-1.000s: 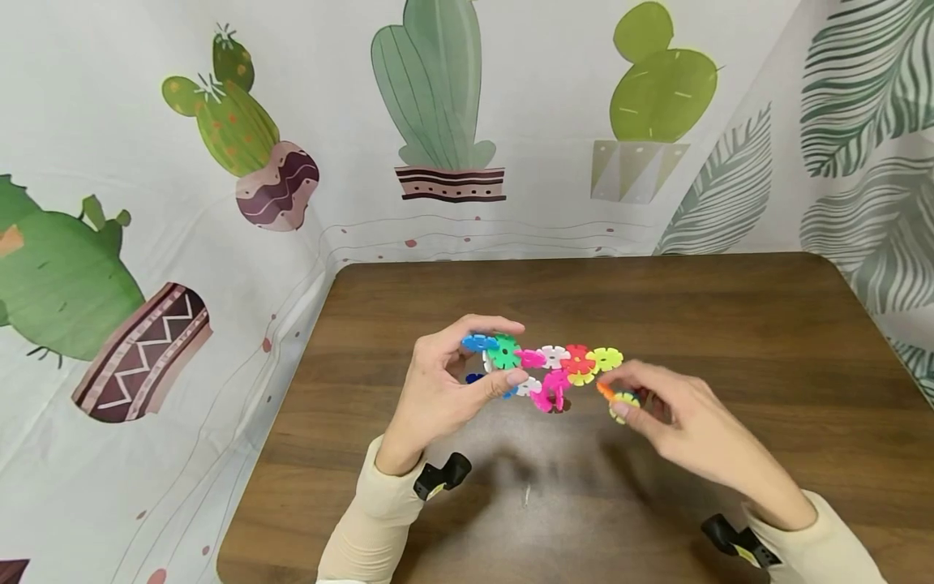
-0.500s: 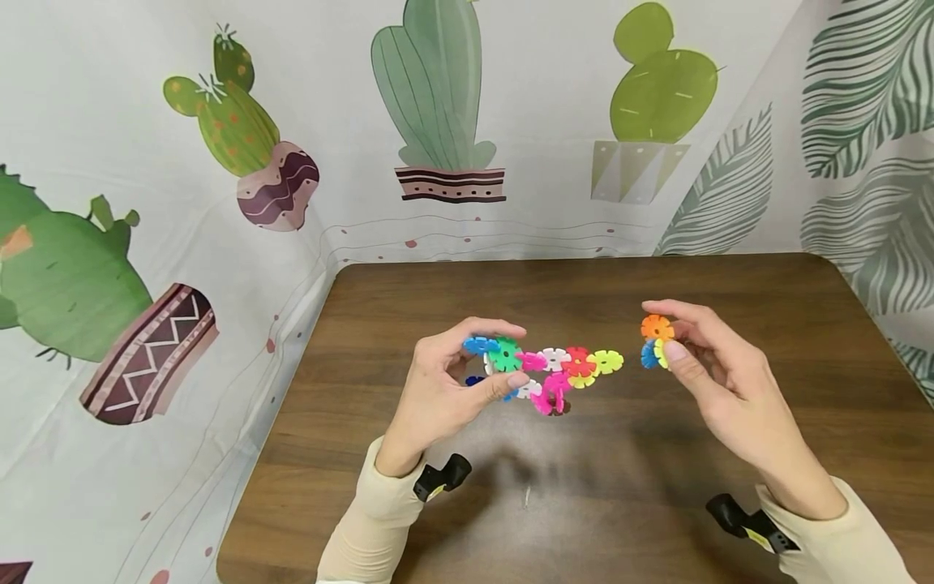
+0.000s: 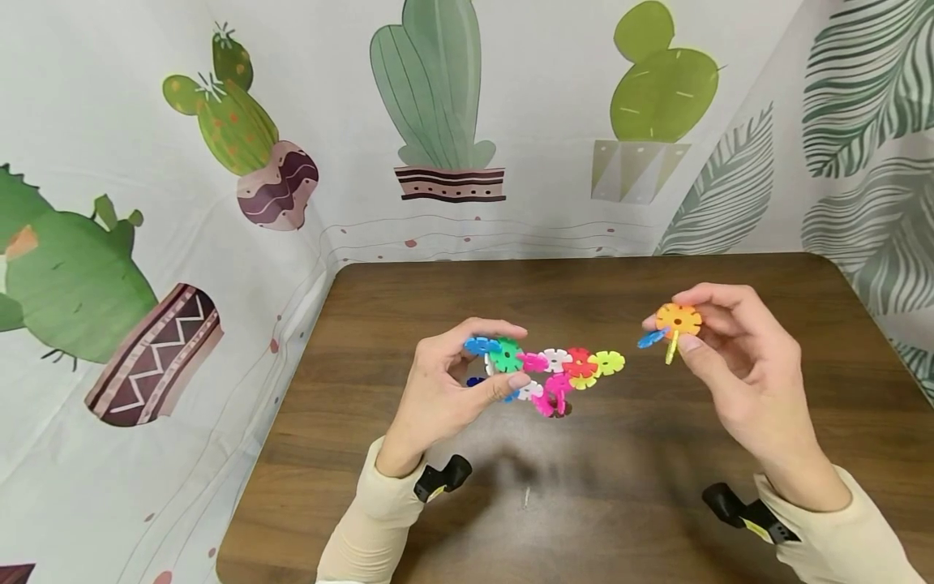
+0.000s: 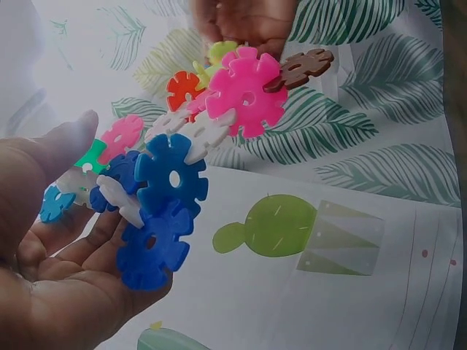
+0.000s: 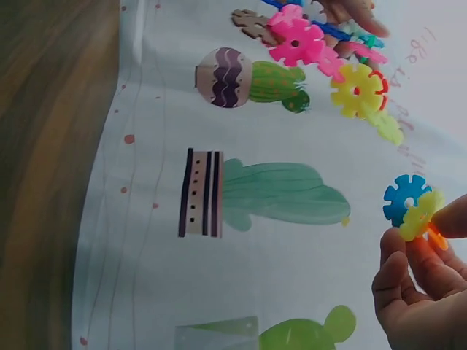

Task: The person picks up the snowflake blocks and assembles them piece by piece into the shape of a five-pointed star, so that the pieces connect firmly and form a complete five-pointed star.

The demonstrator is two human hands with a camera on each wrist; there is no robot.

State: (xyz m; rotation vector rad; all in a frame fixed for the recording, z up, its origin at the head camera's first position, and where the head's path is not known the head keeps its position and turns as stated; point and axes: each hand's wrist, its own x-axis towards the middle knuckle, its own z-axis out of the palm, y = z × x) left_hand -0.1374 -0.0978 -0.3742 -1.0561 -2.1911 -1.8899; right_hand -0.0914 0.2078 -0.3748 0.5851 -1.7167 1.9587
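Note:
Above the table, my left hand (image 3: pixel 452 389) grips one end of a chain of joined snowflake discs (image 3: pixel 556 359). Green, blue, white, pink, red and yellow discs make it up, and a brown disc (image 4: pixel 306 68) sticks out at its far end in the left wrist view. Off to the right, my right hand (image 3: pixel 751 381) pinches a small cluster of snowflake discs (image 3: pixel 679 321) between thumb and fingers. That cluster joins an orange, a blue (image 5: pixel 406 198) and a yellow disc (image 5: pixel 421 214). A gap separates it from the chain's yellow end.
Both hands are over a brown wooden table (image 3: pixel 452 292). A white cloth with cactus and leaf prints (image 3: pixel 540 97) hangs behind it and along its left side. Each wrist carries a small black camera (image 3: pixel 443 477). A small pale mark (image 3: pixel 527 496) shows on the tabletop.
My right hand has moved away from the chain, up and to the right, with the small cluster. It has turned the cluster so the orange disc faces up. The left hand stays put.

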